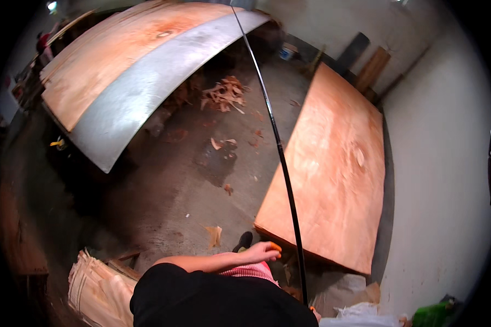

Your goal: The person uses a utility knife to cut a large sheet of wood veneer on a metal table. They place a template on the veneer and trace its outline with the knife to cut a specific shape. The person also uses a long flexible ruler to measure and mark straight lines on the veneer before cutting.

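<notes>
- Wooden veneer strips lie stacked at our lower left, on the concrete floor.
- Above them we see a large veneer sheet resting on a grey metal tabletop, whose edge curves across the upper left.
- Torn veneer scraps sit in a heap on the floor beyond that edge, with smaller bits scattered nearer us.
- Our left hand reaches across our body with the fingers loosely curled and mostly open; an orange fingertip cover shows at its end, and it holds nothing that we can see, hovering just beside the pole.
- A thin black pole runs from the upper middle down to our lower right, crossing the floor and the near corner of the stack.
- Our right hand is only a sliver at the bottom of the pole; we cannot tell its grip.
- A stack of reddish veneer sheets lies on the floor against the pale wall.
</notes>
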`<state>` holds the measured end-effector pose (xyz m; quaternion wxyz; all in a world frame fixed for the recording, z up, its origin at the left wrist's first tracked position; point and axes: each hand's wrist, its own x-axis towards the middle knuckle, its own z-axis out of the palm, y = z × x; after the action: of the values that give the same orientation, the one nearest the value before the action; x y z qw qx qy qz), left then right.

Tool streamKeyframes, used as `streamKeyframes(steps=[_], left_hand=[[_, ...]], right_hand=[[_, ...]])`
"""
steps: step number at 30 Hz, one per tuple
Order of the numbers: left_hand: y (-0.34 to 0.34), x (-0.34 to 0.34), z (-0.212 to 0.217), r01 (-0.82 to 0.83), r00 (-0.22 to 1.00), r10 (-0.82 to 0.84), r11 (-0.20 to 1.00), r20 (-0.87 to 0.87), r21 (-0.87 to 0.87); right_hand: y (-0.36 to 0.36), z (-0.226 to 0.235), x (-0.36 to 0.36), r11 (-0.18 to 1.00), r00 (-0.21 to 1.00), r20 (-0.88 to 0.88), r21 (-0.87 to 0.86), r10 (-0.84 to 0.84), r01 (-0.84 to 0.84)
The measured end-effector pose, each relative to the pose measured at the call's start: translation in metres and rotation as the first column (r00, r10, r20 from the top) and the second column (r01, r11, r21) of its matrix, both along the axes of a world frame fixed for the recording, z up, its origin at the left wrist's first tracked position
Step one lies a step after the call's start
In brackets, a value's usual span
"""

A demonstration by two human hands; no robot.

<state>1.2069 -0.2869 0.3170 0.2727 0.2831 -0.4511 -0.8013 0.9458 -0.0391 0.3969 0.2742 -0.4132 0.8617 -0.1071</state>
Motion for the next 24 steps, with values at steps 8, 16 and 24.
streamKeyframes(steps=[8, 16, 24], left_hand=[[-0.026, 0.103, -0.027, -0.244, 0.958, 0.213, 0.957, 0.19, 0.158], [-0.113, 0.212, -0.042, -0.517, 0.82, 0.44, 0.844, 0.365, 0.144], [-0.138, 0.328, -0.026, -0.776, 0.589, 0.702, 0.63, 0.4, 0.039]], right_hand=[[-0.16, -0.046, 0.062, 0.971, 0.94, 0.265, -0.168, 0.213, -0.173], [-0.416, -0.073, 0.17, 0.983, 0.737, 0.65, -0.126, 0.185, -0.136], [-0.582, -0.088, 0.258, 0.978, 0.713, 0.677, -0.195, 0.184, -0.068]])
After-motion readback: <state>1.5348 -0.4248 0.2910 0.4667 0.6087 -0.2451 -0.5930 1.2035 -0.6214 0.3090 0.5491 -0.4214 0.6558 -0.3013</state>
